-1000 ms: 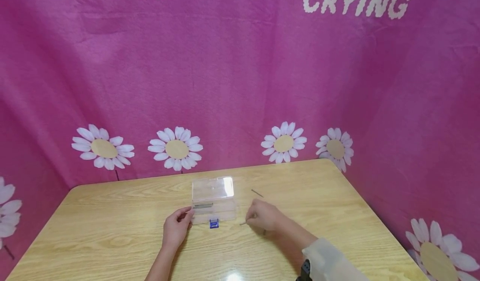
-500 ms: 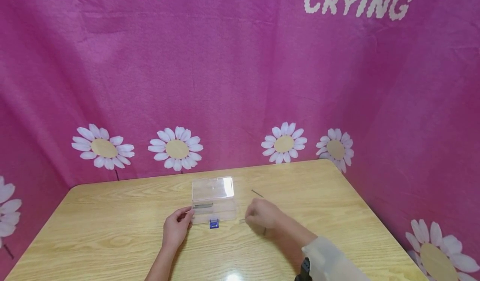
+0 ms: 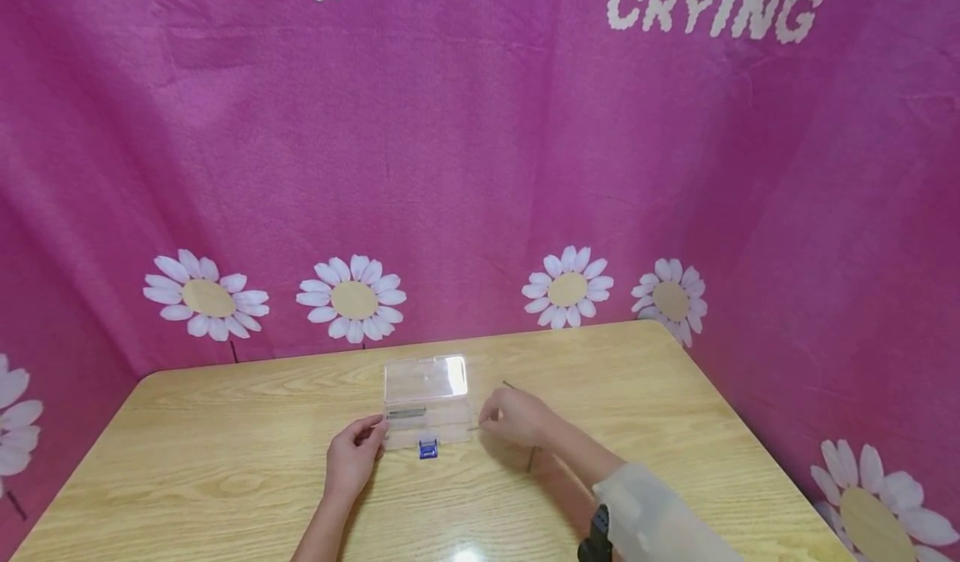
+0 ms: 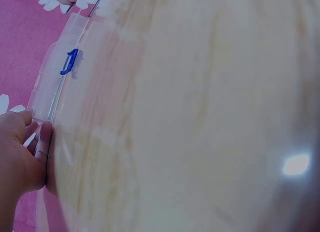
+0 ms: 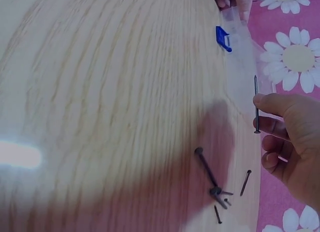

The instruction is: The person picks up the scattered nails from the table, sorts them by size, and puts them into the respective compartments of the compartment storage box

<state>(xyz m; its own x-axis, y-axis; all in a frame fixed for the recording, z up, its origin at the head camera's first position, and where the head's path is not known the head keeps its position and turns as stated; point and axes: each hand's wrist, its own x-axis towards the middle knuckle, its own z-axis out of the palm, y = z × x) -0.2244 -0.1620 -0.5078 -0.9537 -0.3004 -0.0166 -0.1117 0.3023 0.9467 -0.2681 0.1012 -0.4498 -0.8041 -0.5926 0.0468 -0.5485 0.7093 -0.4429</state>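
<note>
A clear plastic box (image 3: 450, 434) lies on the table with its lid (image 3: 420, 378) raised back and a blue latch (image 3: 428, 449) at its front. Several nails (image 3: 407, 413) lie in its left rear part. At the box's left end, my left hand (image 3: 352, 462) grips the edge between thumb and fingers. My right hand (image 3: 519, 418) is just off the box's right end. In the right wrist view it pinches a long nail (image 5: 257, 114) between thumb and fingertips, the point towards the box and the flat head towards me.
Loose nails of different sizes lie on the wooden table (image 3: 225, 445) under and beside the right hand, among them a thick dark nail (image 5: 206, 167) and a thinner nail (image 5: 245, 183). A pink curtain (image 3: 465, 170) with daisies hangs behind the table.
My right hand has shifted slightly left and away from me, bringing the nail from the tabletop towards the box's right end. The left hand and box have stayed put.
</note>
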